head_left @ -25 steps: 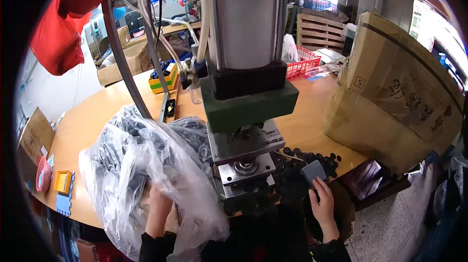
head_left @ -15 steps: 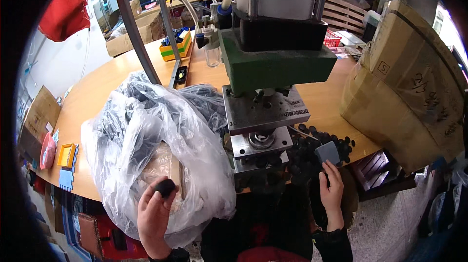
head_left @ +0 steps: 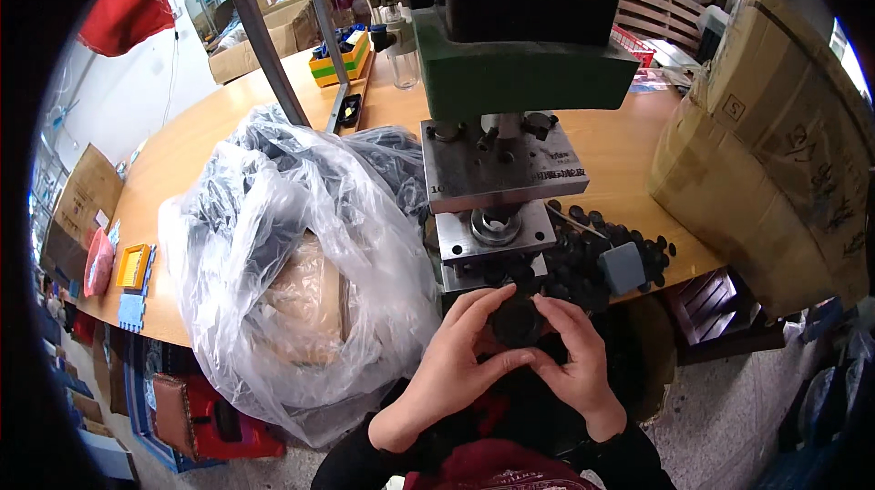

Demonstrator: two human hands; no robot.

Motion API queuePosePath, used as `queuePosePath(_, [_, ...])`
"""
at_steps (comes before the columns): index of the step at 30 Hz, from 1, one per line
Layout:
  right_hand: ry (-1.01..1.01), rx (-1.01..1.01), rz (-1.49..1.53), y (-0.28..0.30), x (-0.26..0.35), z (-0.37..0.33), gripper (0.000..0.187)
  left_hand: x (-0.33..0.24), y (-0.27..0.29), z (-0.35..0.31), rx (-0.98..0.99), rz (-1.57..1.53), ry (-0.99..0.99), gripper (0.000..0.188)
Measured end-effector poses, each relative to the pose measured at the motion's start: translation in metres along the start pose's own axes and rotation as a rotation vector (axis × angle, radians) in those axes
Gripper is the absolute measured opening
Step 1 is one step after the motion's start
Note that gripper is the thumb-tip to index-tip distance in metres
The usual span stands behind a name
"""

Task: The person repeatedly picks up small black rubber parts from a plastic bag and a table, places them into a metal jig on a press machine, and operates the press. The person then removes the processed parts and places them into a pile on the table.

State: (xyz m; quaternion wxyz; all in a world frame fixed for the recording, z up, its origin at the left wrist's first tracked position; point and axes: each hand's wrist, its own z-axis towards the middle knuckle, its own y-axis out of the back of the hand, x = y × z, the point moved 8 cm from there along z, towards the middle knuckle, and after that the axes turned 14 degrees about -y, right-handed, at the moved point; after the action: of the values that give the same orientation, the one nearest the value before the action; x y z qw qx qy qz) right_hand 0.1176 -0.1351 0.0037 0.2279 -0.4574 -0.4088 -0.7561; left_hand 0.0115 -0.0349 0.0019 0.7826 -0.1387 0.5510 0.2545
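Note:
My left hand (head_left: 460, 358) and my right hand (head_left: 574, 358) meet at the table's front edge, closed around a round black disc-shaped part (head_left: 516, 322). The thumbs come together on its near side, with the fingers along its left and right. Just beyond my fingers stands a press (head_left: 529, 75) with a green head, above a steel die plate (head_left: 501, 166) and a lower steel block (head_left: 488, 237) with a round raised ring. A pile of small black round pieces (head_left: 579, 276) lies right of the die. On that pile rests a grey block (head_left: 623, 268), apart from my right hand.
A big clear plastic bag (head_left: 383, 308) covers the table on the left, with a cardboard box (head_left: 305, 303) inside. At the right leans a large carton (head_left: 766, 153). Metal posts (head_left: 264, 43) rise behind the bag. A yellow tray (head_left: 134, 266) sits far left.
My left hand has moved right from over the bag, carrying a black piece. My right hand has left the grey block and joined the left one. The view has shifted slightly.

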Motion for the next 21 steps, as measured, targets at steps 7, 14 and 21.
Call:
queuePosePath(7, [0.004, -0.043, -0.078, 0.015, -0.017, -0.003, 0.049, 0.009, 0.064, 0.046, -0.287, 0.448, -0.139, 0.057])
queuePosePath(14, [-0.187, -0.164, -0.040, 0.048, -0.060, -0.022, 0.035, 0.000, 0.047, 0.087, -0.218, 0.823, -0.234, 0.044])
queuePosePath(21, [-0.222, -0.220, -0.034, 0.062, -0.072, -0.022, 0.028, 0.015, 0.046, 0.097, -0.138, 0.780, -0.158, 0.041])
